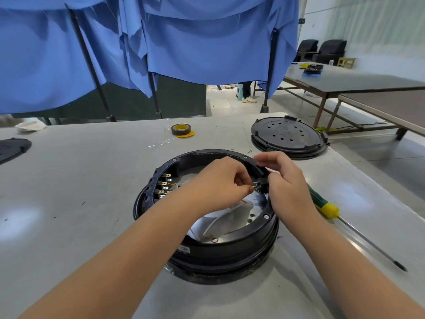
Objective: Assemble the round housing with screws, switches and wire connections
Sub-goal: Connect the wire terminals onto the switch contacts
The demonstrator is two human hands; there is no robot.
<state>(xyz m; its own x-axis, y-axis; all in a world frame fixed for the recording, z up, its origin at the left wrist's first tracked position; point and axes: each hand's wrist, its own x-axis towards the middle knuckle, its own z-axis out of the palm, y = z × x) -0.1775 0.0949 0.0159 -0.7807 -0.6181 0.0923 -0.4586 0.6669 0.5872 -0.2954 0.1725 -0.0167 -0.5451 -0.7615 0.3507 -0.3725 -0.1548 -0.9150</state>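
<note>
housing (207,226) sits mid surface (92,180). screwdriver (333,210) lies just right of it. tape roll (181,130) behind; lid stack (287,137) behind-right.

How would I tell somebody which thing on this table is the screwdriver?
Start at the round black housing in the middle of the table, where both hands are working. Just right of it, past the right hand, lies the screwdriver. It is the only long thin tool there: green and yellow handle, dark metal shaft pointing toward the table's near right edge.
</note>
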